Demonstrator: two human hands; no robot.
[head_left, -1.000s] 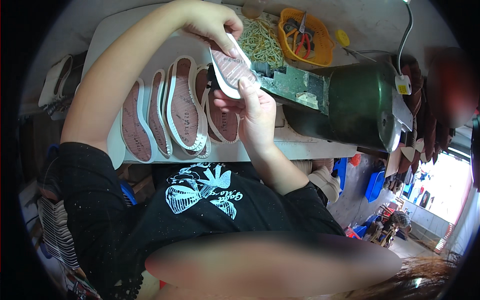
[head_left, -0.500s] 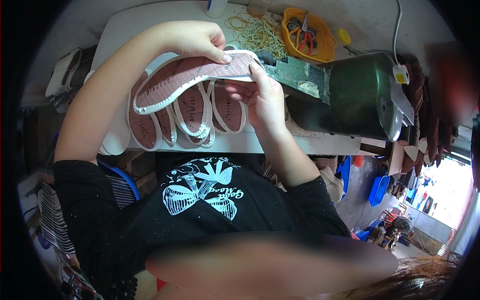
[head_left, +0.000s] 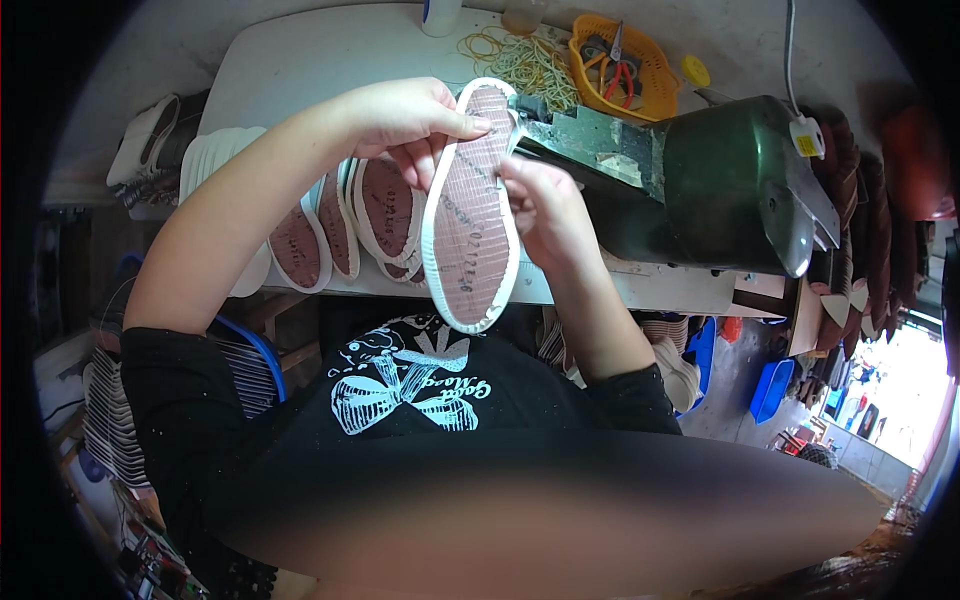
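A shoe sole [head_left: 470,225] with a reddish-brown lined face and a white folded rim stands nearly lengthwise before me, its narrower end near the tip of a green machine [head_left: 600,150]. My left hand [head_left: 420,125] is closed on the sole's left edge near the far end, thumb pressed on the brown face. At the opposite edge my right hand [head_left: 550,205] pinches the rim between thumb and fingers. Whether the machine touches the sole is hidden behind it. Several similar soles [head_left: 385,205] lie on the white table [head_left: 300,70], to the left of the held one.
Beyond the machine's tip lie a tangle of pale rubber bands [head_left: 515,70] and an orange basket [head_left: 655,80] with tools. White sole-shaped pieces [head_left: 215,165] are stacked at left. A cable [head_left: 790,60] hangs above the machine. Blue bins [head_left: 770,390] stand low at right.
The sole has turned from lying crosswise to pointing lengthwise, its wide end swinging toward my body. Both hands have stayed on it, shifting slightly nearer to me.
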